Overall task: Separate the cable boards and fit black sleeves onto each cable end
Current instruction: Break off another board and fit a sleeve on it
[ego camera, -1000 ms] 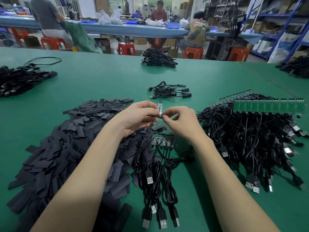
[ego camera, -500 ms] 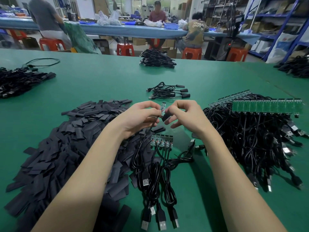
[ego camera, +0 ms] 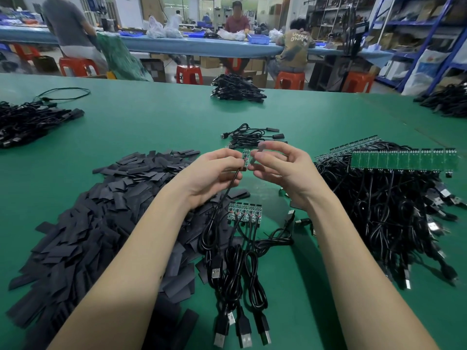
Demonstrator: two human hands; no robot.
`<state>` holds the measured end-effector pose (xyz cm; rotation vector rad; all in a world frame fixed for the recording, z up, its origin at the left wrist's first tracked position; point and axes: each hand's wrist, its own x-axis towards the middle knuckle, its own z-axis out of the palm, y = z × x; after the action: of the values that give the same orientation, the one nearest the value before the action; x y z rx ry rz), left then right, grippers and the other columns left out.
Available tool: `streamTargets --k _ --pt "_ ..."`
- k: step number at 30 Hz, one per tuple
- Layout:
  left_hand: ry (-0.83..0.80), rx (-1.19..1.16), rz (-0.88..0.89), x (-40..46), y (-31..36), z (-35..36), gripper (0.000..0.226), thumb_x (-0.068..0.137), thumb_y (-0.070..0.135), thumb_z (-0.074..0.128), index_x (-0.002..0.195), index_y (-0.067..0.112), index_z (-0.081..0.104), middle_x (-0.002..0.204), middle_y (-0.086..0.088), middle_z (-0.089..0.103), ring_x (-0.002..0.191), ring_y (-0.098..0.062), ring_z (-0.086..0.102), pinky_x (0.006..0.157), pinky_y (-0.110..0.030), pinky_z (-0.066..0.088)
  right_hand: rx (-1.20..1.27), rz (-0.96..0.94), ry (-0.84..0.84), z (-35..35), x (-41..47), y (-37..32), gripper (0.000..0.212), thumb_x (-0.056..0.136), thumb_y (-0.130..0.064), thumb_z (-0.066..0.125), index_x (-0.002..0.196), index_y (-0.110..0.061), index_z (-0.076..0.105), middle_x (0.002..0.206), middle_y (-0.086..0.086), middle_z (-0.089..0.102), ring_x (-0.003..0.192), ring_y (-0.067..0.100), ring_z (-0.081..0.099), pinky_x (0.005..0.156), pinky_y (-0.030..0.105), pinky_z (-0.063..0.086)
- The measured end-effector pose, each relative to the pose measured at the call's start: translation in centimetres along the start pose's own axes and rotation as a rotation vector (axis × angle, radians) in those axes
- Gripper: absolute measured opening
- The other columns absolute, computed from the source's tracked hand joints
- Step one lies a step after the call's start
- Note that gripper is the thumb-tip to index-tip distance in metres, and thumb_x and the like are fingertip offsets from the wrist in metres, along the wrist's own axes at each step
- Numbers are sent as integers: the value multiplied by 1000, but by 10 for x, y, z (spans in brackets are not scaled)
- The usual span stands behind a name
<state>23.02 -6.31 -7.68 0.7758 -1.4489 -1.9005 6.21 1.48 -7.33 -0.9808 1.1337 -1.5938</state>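
Observation:
My left hand [ego camera: 214, 173] pinches a small green cable board [ego camera: 246, 159] held upright, its black cable hanging down to the table. My right hand [ego camera: 283, 170] is just to the right of it and pinches a blurred black sleeve [ego camera: 259, 152] beside the board's top. Below my hands lies a strip of several joined boards [ego camera: 244, 212] with USB cables [ego camera: 237, 286] trailing toward me. A big heap of flat black sleeves [ego camera: 101, 223] covers the table on the left.
A large pile of cables with long green board strips [ego camera: 404, 161] lies on the right. A few sleeved cables [ego camera: 252, 136] rest beyond my hands. Other cable bundles [ego camera: 237, 90] lie at the far edge and far left [ego camera: 27, 122]. People sit at a blue bench behind.
My right hand let go of the board, picked up a black sleeve and raised it beside the board's top. My left hand kept hold of the board.

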Motion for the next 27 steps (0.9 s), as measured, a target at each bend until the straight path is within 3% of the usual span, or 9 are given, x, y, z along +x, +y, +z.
streamTargets --k 2,5,10,15,22,27 --pt "-17 -45 -19 -1 0 1 10 97 3 60 95 12 63 73 -2 64 62 -12 61 59 -21 53 91 -7 -9 -5 -1 -2 35 74 -11 79 107 -7 69 106 11 77 86 26 76 73 26 60" --pt "-63 -78 -43 -3 0 3 9 97 2 59 98 9 63 73 -2 63 61 -11 60 60 -21 53 151 -22 -20 -10 -1 -3 27 74 -13 79 100 -13 72 105 13 76 93 26 75 77 25 59" --pt "-131 -68 -59 -5 0 1 22 85 7 67 106 4 65 79 -3 65 64 -10 60 62 -20 53 90 -85 9 -11 -1 -2 14 87 -7 74 99 -13 70 100 9 77 94 19 74 77 27 59" --pt "-145 -55 -53 -5 0 0 27 74 12 71 101 6 68 78 -1 66 64 -10 60 62 -20 53 76 -97 -1 -9 -1 -3 16 85 -5 74 99 -9 70 98 11 78 92 19 74 80 29 59" --pt "-174 66 -44 -7 2 -4 10 92 2 62 97 9 68 81 -1 65 64 -9 59 63 -18 52 36 -83 -44 -10 -4 -5 18 82 -6 74 100 -7 69 92 12 77 85 18 74 76 28 59" --pt "-220 187 -11 -12 8 -8 11 90 0 64 99 6 67 82 -4 63 66 -12 57 66 -18 51 -11 -46 -145 -14 -6 -6 24 75 -12 76 98 -11 70 95 12 77 86 18 74 77 27 59"
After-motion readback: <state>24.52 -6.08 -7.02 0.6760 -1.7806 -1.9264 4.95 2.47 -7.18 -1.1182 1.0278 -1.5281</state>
